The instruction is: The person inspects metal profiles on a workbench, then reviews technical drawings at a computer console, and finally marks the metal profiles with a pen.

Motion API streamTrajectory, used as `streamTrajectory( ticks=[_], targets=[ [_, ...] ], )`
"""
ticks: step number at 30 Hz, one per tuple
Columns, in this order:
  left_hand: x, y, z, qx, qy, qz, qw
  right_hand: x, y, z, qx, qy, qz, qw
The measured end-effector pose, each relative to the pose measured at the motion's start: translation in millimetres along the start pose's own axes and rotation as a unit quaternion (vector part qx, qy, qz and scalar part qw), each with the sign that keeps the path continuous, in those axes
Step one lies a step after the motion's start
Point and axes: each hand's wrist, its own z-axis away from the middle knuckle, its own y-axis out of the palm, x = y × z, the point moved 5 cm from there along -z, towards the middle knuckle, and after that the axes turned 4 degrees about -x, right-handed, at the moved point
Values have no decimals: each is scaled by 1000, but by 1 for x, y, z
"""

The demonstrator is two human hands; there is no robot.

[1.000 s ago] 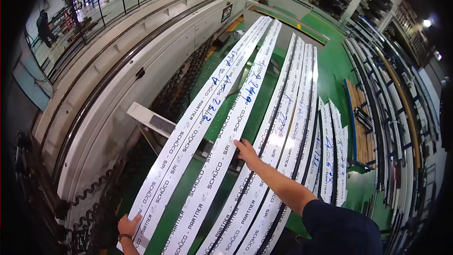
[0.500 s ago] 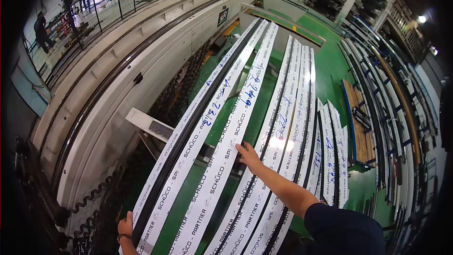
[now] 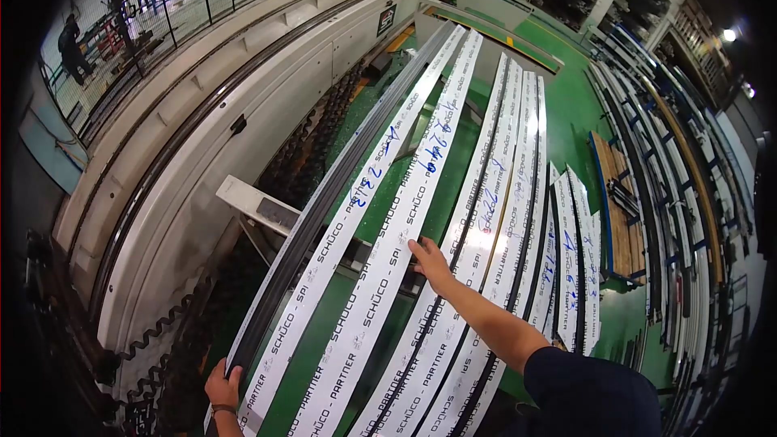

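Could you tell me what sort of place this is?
Probably a metal-profile workshop: long film-wrapped profiles on supports, a long machine bed, and racks of bars.

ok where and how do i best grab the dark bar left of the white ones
I'd take the dark bar by its long outer edge, from the left, thumb above, fingers beneath. No bar neighbours that side, while a white-filmed bar lies close on its right. Its long, narrow shape likely wants two spaced hands.

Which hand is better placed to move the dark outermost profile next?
Left looks better: the left hand touches that dark profile, while the right hand is at a white-filmed profile farther over.
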Motion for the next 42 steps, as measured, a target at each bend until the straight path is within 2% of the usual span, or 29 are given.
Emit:
streamTrajectory(
  ticks=[7,10,14,16,17,21,24,28,29,33,36,39,42],
  targets=[
    [-14,-8,2,-3,-20,-11,1000,2,3,3,1,-8,-21,1000],
    [2,0,-4,13,-18,12,1000,3,4,4,2,-9,-27,1000],
    [16,9,2,-42,-11,-8,999,10,6,9,2,-6,-29,1000],
    [4,7,10,-71,28,-26,997,9,7,10,1,-6,-32,999],
    [2,9,13,-54,28,-7,998,9,7,10,3,-8,-37,999],
    [-25,0,29,-185,65,-47,979,5,6,6,9,-9,-41,999],
    [-50,-8,50,-198,84,-72,974,-1,4,-1,7,-3,-33,999],
    [-57,5,75,-118,91,-43,988,-1,3,0,7,-7,-44,999],
    [-56,3,81,-128,74,-63,987,-1,3,1,3,-4,-34,999],
    [-59,11,94,-76,76,-92,990,-3,1,-2,-4,-5,-24,1000],
    [-58,16,99,-101,101,-141,980,-5,1,-3,-3,-4,-18,1000],
    [-34,33,96,-98,78,-188,974,-1,0,-1,-1,-5,-8,1000],
    [-25,29,93,-62,53,-178,981,5,1,5,13,-2,-25,1000]
  ],
)
